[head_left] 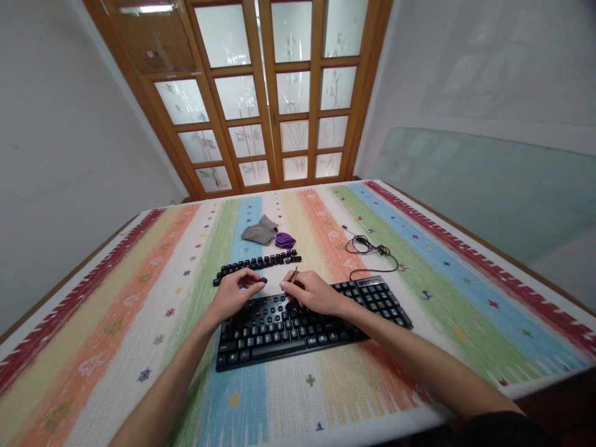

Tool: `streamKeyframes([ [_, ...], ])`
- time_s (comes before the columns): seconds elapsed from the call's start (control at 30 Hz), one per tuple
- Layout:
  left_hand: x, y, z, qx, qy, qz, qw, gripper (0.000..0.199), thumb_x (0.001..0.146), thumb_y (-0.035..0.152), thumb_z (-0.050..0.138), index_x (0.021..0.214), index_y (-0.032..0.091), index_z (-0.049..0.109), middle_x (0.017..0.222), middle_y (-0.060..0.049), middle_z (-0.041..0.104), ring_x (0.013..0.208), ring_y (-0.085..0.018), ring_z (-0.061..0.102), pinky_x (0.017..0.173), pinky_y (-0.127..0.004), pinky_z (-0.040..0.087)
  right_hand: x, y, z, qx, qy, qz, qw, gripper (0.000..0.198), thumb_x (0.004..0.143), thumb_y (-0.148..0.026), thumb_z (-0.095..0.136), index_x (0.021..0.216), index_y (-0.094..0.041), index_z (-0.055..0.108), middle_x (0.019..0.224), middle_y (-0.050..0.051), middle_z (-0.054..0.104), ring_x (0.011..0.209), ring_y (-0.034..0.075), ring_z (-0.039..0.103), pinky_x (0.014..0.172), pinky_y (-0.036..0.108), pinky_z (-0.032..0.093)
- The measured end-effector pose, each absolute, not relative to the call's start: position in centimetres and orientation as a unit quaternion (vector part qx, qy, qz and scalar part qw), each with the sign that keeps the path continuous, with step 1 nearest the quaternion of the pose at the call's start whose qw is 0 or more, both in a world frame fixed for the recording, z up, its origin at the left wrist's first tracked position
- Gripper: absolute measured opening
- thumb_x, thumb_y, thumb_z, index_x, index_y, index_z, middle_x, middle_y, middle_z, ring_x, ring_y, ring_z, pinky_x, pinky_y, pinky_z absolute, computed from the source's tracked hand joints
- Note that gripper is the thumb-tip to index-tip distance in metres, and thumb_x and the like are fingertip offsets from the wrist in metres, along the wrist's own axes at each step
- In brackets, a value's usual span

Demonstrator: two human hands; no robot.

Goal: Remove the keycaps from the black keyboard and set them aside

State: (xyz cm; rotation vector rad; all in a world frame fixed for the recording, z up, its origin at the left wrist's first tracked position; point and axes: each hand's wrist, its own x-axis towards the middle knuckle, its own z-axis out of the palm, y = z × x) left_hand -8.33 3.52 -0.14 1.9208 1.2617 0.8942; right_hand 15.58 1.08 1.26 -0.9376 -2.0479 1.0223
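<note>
A black computer keyboard (279,351) lies slightly askew on the table, several of its upper-left keys stripped of their caps. Over its upper left edge, my left hand (234,292) pinches a small black keycap (263,280) between thumb and fingers. My right hand (314,292) is closed round a thin brown stick-like tool (295,274) and hovers above the keyboard's upper middle; the tool's exact kind is too small to make out. Loose black keycaps (254,264) stand in rows just behind the keyboard, beyond both hands.
Behind the loose keycaps lie a grey cloth (259,233) and a crumpled purple cloth (285,241). The keyboard's coiled cable (388,254) rests to the back right. A striped, multicoloured tablecloth (177,304) covers the table. Wooden glass-paned doors (270,93) stand beyond it.
</note>
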Motion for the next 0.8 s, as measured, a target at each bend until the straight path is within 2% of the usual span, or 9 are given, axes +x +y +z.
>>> streamKeyframes([
  [0.23, -8.6, 4.1, -1.2, 0.785, 0.502, 0.283, 0.225, 0.016, 0.079, 0.033, 0.064, 0.085, 0.019, 0.064, 0.073, -0.002, 0.069, 0.066, -0.018, 0.064, 0.063, -0.029, 0.050, 15.9, 0.2, 1.7, -0.367, -0.816, 0.335, 0.296, 0.039, 0.098, -0.033, 0.051, 0.065, -0.016, 0.059, 0.067, 0.003, 0.065, 0.063, 0.014, 0.059, 0.066, 0.026, 0.042],
  [0.47, -8.3, 4.4, -1.4, 0.820, 0.492, 0.236, 0.171, 0.006, 0.083, 0.023, 0.059, 0.086, 0.019, 0.063, 0.072, -0.002, 0.069, 0.064, -0.019, 0.063, 0.066, -0.030, 0.050, 16.3, -0.2, 0.6, -0.379, -0.761, 0.436, 0.296, 0.038, 0.096, -0.040, 0.054, 0.068, -0.016, 0.061, 0.067, 0.002, 0.068, 0.050, 0.012, 0.061, 0.056, 0.024, 0.048],
  [0.6, -8.3, 4.6, -1.8, 0.832, 0.488, 0.222, 0.140, 0.009, 0.085, 0.024, 0.057, 0.083, 0.018, 0.064, 0.075, -0.004, 0.069, 0.068, -0.021, 0.064, 0.069, -0.031, 0.050, 16.4, -0.5, 0.6, -0.381, -0.756, 0.448, 0.287, 0.034, 0.096, -0.039, 0.053, 0.074, -0.015, 0.063, 0.067, 0.003, 0.068, 0.051, 0.013, 0.064, 0.053, 0.023, 0.047],
  [0.8, -8.6, 4.9, -2.4, 0.839, 0.489, 0.213, 0.105, 0.014, 0.086, 0.025, 0.057, 0.086, 0.017, 0.068, 0.081, -0.008, 0.071, 0.077, -0.025, 0.066, 0.076, -0.036, 0.051, 15.8, -1.3, 1.3, -0.377, -0.795, 0.381, 0.284, 0.027, 0.096, -0.032, 0.054, 0.079, -0.015, 0.065, 0.073, 0.005, 0.070, 0.056, 0.013, 0.063, 0.057, 0.023, 0.046],
])
